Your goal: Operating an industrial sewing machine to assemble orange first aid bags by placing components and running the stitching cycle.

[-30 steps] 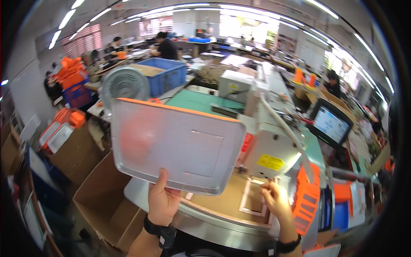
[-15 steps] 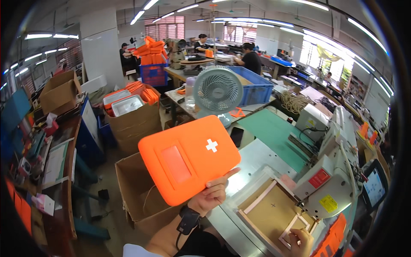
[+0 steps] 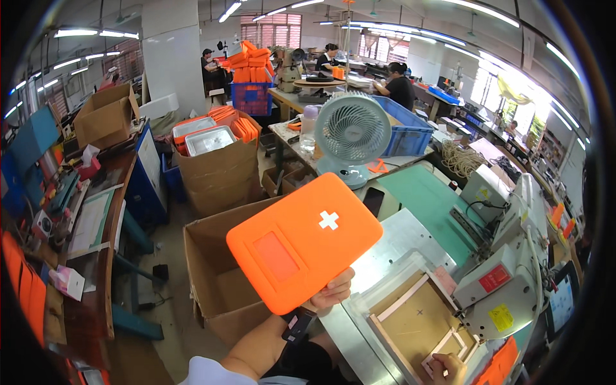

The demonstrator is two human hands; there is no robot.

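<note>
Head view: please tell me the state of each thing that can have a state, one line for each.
orange case: shut, held up and tilted by the left hand, white-cross side up.
cardboard box: open, below the case.
desk fan: upright; running or not, cannot tell.
sewing machine: upright on the metal table.
right hand: resting at the wooden frame, holds nothing.

Dark wristband [image 3: 297,325] and white short sleeve [image 3: 208,373].

My metal work table [image 3: 378,247] carries the white sewing machine [image 3: 507,269] and a wooden frame jig [image 3: 417,321]; my right hand [image 3: 449,369] rests on the jig
</note>
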